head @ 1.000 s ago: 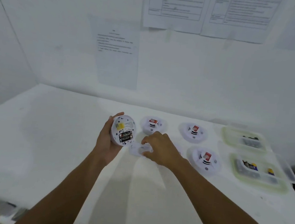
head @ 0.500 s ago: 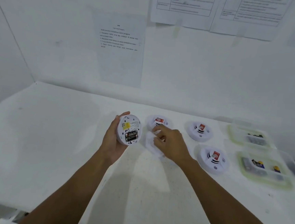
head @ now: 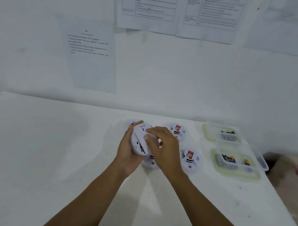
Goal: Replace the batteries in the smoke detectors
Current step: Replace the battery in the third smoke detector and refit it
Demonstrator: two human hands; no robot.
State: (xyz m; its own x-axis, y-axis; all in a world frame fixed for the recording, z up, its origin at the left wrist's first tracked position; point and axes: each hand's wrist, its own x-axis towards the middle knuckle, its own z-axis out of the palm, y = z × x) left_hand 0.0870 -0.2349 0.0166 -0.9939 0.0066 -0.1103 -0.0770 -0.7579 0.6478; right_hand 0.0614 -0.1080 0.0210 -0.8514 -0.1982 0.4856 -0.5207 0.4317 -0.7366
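Both hands (head: 127, 152) (head: 164, 150) now hold cover (head: 141, 133) against detector (head: 135, 144).

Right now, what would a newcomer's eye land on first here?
Dead centre, the left hand grips a white smoke detector off the table. The right hand has its fingers holding a white cover plate against it, with a dark gap at the lower edge. Just right of the hands, two detectors with red labels lie on the white table, and beyond them two clear containers hold batteries.
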